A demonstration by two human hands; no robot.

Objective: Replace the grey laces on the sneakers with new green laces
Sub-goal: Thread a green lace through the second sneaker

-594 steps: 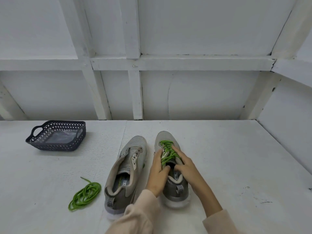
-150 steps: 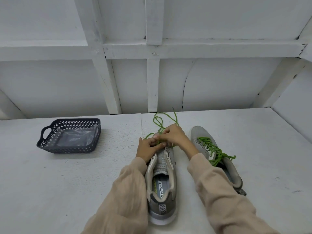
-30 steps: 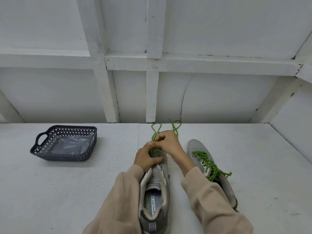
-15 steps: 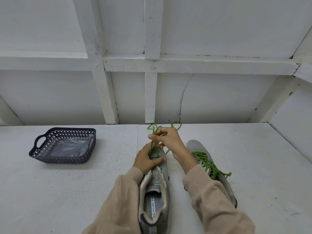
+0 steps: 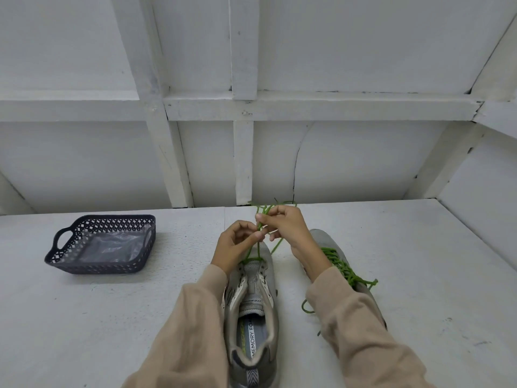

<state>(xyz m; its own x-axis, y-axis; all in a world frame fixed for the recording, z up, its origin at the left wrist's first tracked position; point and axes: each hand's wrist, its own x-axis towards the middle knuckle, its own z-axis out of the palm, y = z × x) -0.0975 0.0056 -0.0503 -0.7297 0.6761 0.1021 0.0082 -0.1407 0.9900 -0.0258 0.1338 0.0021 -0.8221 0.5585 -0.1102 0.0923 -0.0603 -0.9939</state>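
White painted tabletop [image 5: 84, 317], rough speckled finish, with a seam [image 5: 224, 219] running front to back. Back wall [image 5: 363, 163] is white panels behind a grid of white beams [image 5: 335, 107]; 1 panel has a curved crack [image 5: 294, 169]. Side wall [image 5: 489, 208] angles in at right.

Near sneaker [image 5: 251, 303] sits centre, toe away from the camera, tongue open, most eyelets bare. Green lace [image 5: 276, 245] runs through its toe-end eyelets and up to both hands. Left hand [image 5: 235, 245] pinches 1 strand just above the toe. Right hand [image 5: 285, 225] pinches the bunched strands slightly higher, with loose ends poking out toward the wall.

Second sneaker [image 5: 324, 239] lies just beside the right forearm, laced with the second green lace [image 5: 341, 266], ends trailing on the table. Dark lattice basket [image 5: 98, 267] stands well to the left, something clear and shiny inside.
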